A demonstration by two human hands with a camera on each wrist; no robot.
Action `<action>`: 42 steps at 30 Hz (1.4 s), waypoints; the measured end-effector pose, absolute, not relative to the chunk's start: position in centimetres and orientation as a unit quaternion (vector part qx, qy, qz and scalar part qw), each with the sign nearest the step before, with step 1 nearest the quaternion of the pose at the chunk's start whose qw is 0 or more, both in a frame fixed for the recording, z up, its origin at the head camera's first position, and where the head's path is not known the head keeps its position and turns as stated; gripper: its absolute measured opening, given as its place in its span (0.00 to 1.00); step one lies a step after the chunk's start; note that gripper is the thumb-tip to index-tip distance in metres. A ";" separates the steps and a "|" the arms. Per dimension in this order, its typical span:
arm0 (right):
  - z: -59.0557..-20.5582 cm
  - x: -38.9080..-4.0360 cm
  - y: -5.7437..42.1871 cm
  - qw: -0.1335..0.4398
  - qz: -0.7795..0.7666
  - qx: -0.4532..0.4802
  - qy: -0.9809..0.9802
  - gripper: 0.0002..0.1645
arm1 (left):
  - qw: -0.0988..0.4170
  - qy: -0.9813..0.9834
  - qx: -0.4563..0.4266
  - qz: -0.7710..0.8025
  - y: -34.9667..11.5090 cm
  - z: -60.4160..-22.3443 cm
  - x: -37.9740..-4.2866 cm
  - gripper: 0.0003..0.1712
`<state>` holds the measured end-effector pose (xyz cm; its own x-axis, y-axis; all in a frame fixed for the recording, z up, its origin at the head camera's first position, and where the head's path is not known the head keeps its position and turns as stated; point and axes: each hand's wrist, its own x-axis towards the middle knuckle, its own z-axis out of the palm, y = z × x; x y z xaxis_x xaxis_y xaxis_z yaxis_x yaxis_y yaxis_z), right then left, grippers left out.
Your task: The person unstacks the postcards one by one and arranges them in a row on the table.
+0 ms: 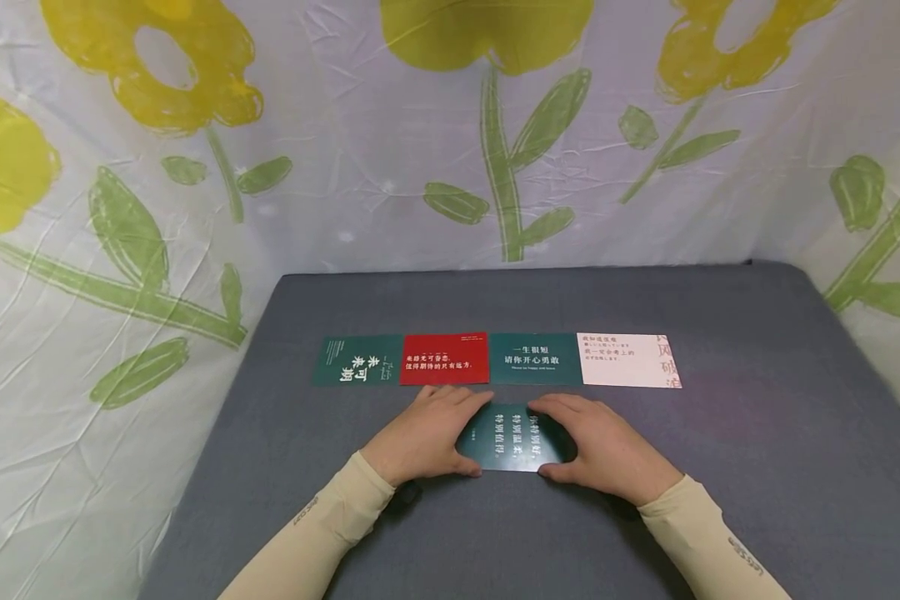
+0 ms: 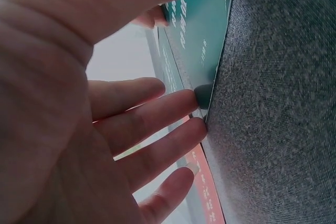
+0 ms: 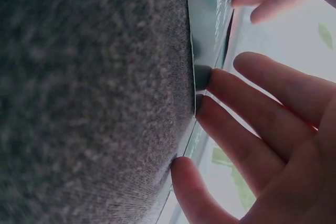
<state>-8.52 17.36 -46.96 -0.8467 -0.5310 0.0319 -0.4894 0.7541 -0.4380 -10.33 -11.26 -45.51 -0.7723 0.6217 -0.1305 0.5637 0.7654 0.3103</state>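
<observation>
A dark green card (image 1: 516, 440) with white lettering lies on the grey table between both hands, apart from the row behind it. My left hand (image 1: 437, 433) is at its left end, the thumb by the near corner and the fingers by the far one. In the left wrist view those fingers (image 2: 157, 111) are fairly straight, tips at the card's corner. My right hand (image 1: 603, 437) spans the right end the same way. Its extended fingers (image 3: 252, 108) meet the card's edge in the right wrist view.
Behind the hands a row holds a green card (image 1: 359, 350), a red card (image 1: 446, 348), another green card (image 1: 534, 371) and a pale pink card (image 1: 622, 371), side by side. A flower-printed curtain (image 1: 375, 158) hangs behind the grey table (image 1: 757, 417).
</observation>
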 end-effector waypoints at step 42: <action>-47.0 -8.5 17.6 0.041 -0.232 -0.271 0.933 0.51 | 0.130 0.934 0.309 0.119 -11.2 -45.5 -10.5 0.59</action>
<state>-8.52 17.55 -47.01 -0.8499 -0.5247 0.0489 -0.4864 0.7453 -0.4561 -10.48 -11.23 -45.50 -0.7750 0.6091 -0.1683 0.5472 0.7801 0.3032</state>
